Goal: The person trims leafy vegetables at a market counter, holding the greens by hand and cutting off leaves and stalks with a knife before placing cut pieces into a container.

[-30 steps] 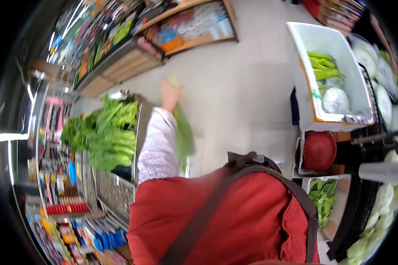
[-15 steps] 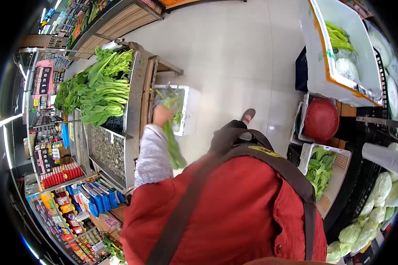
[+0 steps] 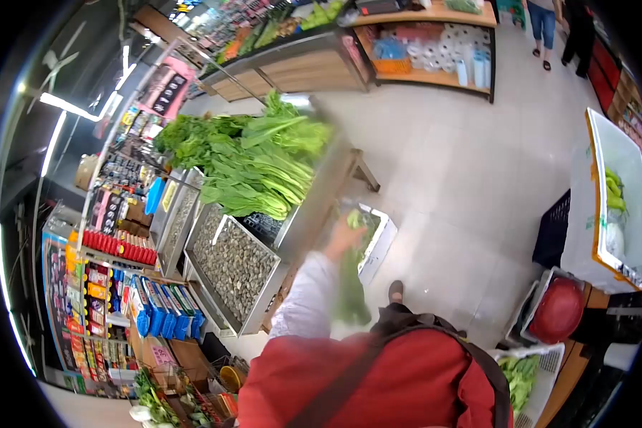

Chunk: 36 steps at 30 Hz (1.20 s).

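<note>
My left hand (image 3: 344, 237), in a pale sleeve, reaches forward with its fingers closed on a leafy green vegetable (image 3: 351, 289). The long leaves hang down from the hand and are blurred by motion. Just beyond the hand stands a white foam box (image 3: 382, 242) on the floor, with green scraps visible inside it. Left of the hand, bunches of leafy greens (image 3: 264, 171) lie heaped on a metal-edged stand. My right hand is out of view.
A tray of small shellfish (image 3: 232, 264) sits beside the greens. To the right are a tall foam box (image 3: 585, 214), a red basket (image 3: 558, 310) and a white crate (image 3: 549, 367) of greens. Shelves (image 3: 424, 53) stand at the back. Two people (image 3: 543, 28) are far off.
My view has swung left and up, so the stand and boxes appear further right and lower, and the back shelves and people show. My left hand still grips the leafy vegetable.
</note>
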Tool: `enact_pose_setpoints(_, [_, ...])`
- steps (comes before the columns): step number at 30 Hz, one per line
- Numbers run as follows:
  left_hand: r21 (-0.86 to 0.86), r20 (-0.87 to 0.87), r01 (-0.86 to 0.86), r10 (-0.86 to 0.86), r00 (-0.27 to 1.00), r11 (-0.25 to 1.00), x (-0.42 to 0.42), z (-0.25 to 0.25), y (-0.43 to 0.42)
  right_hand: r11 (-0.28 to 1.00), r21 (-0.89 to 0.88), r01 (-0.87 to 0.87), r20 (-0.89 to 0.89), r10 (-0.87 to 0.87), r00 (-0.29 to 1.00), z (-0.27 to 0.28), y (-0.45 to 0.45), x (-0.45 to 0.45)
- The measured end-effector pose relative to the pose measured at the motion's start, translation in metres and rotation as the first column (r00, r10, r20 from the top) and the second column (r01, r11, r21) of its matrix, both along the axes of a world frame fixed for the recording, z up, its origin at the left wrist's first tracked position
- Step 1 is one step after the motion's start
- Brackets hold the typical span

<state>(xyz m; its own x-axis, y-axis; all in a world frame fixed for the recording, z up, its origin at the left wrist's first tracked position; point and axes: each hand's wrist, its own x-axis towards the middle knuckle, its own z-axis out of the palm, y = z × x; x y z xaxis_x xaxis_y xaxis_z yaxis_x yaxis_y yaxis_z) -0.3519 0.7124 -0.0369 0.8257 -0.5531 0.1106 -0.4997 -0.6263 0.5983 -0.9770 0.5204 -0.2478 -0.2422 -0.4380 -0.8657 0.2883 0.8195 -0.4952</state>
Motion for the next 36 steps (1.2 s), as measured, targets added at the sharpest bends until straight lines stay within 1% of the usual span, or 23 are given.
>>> enact_pose_setpoints(3, [-0.071,-0.496,-0.088,0.042,0.867,0.994,0.001,0.111,-0.026,0.996,0.030,0.082,-0.058,-0.080,0.995,0.003,0.038,0.001])
enact_pose_setpoints(5, [-0.078,-0.649,-0.049,-0.013,0.760,0.996,0.032,0.085,-0.015,0.988,0.044,0.146,-0.102,-0.141,0.985,0.010,0.069,0.000])
enact_pose_setpoints(7, [-0.004,-0.643,0.028,-0.024,0.765,1.000,0.045,0.080,-0.011,0.978,0.059,0.200,-0.131,-0.191,0.973,0.017,0.097,0.010])
enact_pose_setpoints(9, [0.050,-0.652,0.090,-0.036,0.758,0.995,0.064,0.028,0.007,0.968,0.089,0.235,-0.144,-0.221,0.964,0.018,0.125,0.024])
enact_pose_setpoints(13, [0.200,-0.593,0.248,-0.084,0.800,0.948,0.062,-0.019,0.036,0.955,0.147,0.257,-0.097,-0.245,0.965,-0.030,0.166,0.050])
enact_pose_setpoints(15, [0.163,-0.591,0.339,-0.184,0.785,0.926,0.059,-0.033,0.052,0.970,0.165,0.177,-0.067,-0.168,0.983,0.061,0.122,0.145])
enact_pose_setpoints(16, [0.287,-0.622,0.385,-0.135,0.772,0.877,0.054,-0.019,0.053,0.988,0.084,0.133,-0.105,-0.124,0.987,0.059,0.113,0.168])
enact_pose_setpoints(17, [0.305,-0.472,0.340,-0.169,0.866,0.890,0.041,0.005,0.049,0.996,0.004,0.086,-0.148,-0.084,0.985,0.058,0.103,0.192])
enact_pose_setpoints(18, [0.105,-0.549,0.385,-0.269,0.791,0.917,0.046,-0.022,0.063,0.999,-0.041,-0.015,-0.168,0.008,0.986,0.049,0.090,0.210])
enact_pose_setpoints(19, [0.180,-0.584,0.348,-0.185,0.791,0.920,0.046,-0.034,0.073,0.990,-0.070,-0.119,-0.206,0.102,0.973,0.042,0.072,0.230])
enact_pose_setpoints(20, [0.209,-0.522,0.387,-0.233,0.821,0.898,0.050,-0.052,0.087,0.986,-0.020,-0.165,-0.192,0.158,0.969,0.057,0.048,0.259])
enact_pose_setpoints(21, [0.269,-0.619,0.356,-0.122,0.776,0.895,0.049,-0.041,0.089,0.973,0.051,-0.223,-0.169,0.229,0.959,0.077,0.038,0.285])
enact_pose_setpoints(23, [0.297,-0.677,0.321,-0.039,0.735,0.900,0.043,0.034,0.065,0.945,-0.034,-0.324,-0.148,0.316,0.937,0.077,0.010,0.322])
enact_pose_setpoints(24, [0.289,-0.672,0.326,-0.052,0.739,0.900,0.047,0.029,0.064,0.917,-0.084,-0.390,-0.172,0.372,0.912,0.085,-0.005,0.342])
enact_pose_setpoints(26, [0.445,-0.701,0.315,0.106,0.705,0.838,0.056,0.002,0.079,0.840,-0.171,-0.514,-0.230,0.474,0.850,0.087,-0.033,0.380])
enact_pose_setpoints(27, [0.444,-0.703,0.313,0.111,0.702,0.840,0.058,-0.010,0.088,0.793,-0.213,-0.571,-0.259,0.517,0.816,0.088,-0.048,0.399])
enact_pose_setpoints(29, [0.365,-0.546,0.225,0.012,0.838,0.903,0.055,-0.037,0.100,0.755,-0.253,-0.605,-0.219,0.565,0.796,0.099,-0.078,0.436])
enact_pose_setpoints(30, [0.367,-0.545,0.219,0.018,0.838,0.904,0.055,-0.045,0.100,0.665,-0.251,-0.704,-0.423,0.578,0.697,0.098,-0.089,0.455])
enact_pose_setpoints(31, [0.385,-0.550,0.207,0.043,0.834,0.900,0.055,-0.047,0.102,0.656,-0.062,-0.752,-0.685,0.520,0.510,0.090,-0.105,0.480])
enact_pose_setpoints(33, [0.360,-0.592,0.173,0.081,0.802,0.917,0.057,-0.067,0.095,0.577,-0.066,-0.814,-0.756,0.504,0.418,0.036,-0.145,0.517])
enact_pose_setpoints(34, [0.366,-0.478,0.037,0.154,0.865,0.930,0.043,-0.068,0.094,0.361,-0.150,-0.921,-0.580,0.722,0.377,0.079,-0.161,0.528])
enact_pose_setpoints(35, [0.433,-0.629,0.035,0.274,0.728,0.901,0.050,-0.039,0.075,0.374,-0.174,-0.911,-0.507,0.759,0.409,0.053,-0.182,0.543])
enact_pose_setpoints(36, [0.276,-0.554,-0.008,0.166,0.816,0.961,0.042,-0.048,0.081,0.369,0.032,-0.929,-0.496,0.813,0.306,0.015,-0.212,0.561])
